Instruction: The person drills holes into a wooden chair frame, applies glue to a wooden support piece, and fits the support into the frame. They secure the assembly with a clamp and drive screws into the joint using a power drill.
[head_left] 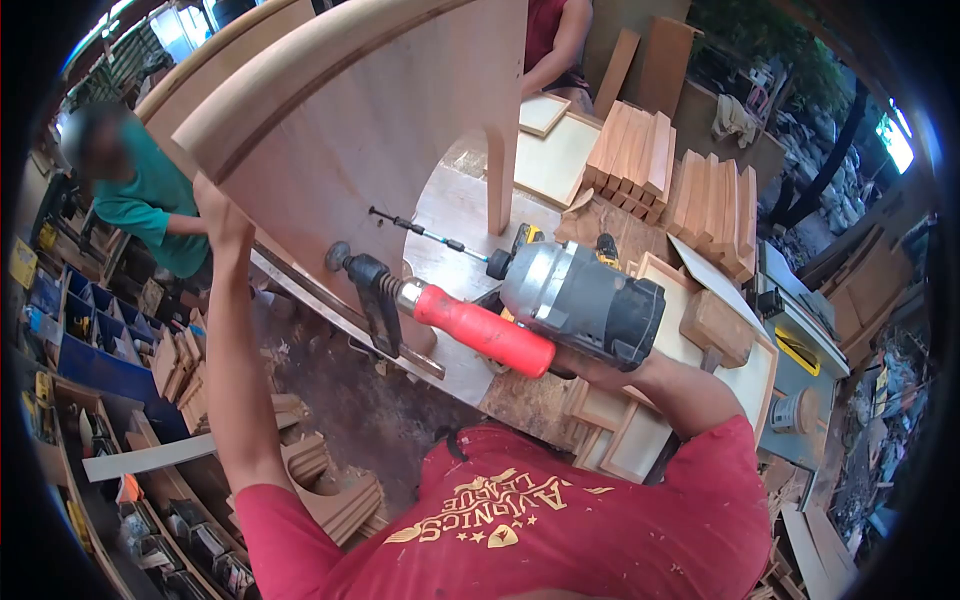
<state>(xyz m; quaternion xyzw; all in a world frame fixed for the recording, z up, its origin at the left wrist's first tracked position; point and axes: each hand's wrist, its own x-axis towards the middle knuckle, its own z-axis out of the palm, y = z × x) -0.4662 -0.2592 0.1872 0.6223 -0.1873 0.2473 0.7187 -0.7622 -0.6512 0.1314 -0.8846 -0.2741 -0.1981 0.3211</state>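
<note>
A large curved wooden furniture panel (350, 120) with a rounded top rail stands tilted in front of me. My left hand (222, 212) is at its left edge; the fingers curl behind the wood and are partly hidden. My right hand (590, 368), mostly covered by the tool, grips a silver-and-black power driver (580, 300). A long bit (435, 236) extends from it toward the panel, with a dark screw (380, 213) at the tip by the panel face. Below the driver, a bar clamp (485, 330) with a red handle sits on the lower edge of the panel.
Stacked wooden strips (635, 155), framed panels (555, 150), a wooden mallet (716, 328) and a yellow-black power tool (527, 237) lie on the workbench (530, 400). A person in teal (150, 210) is at left, another in red (560, 40) behind. Blue bins (95, 350) stand lower left.
</note>
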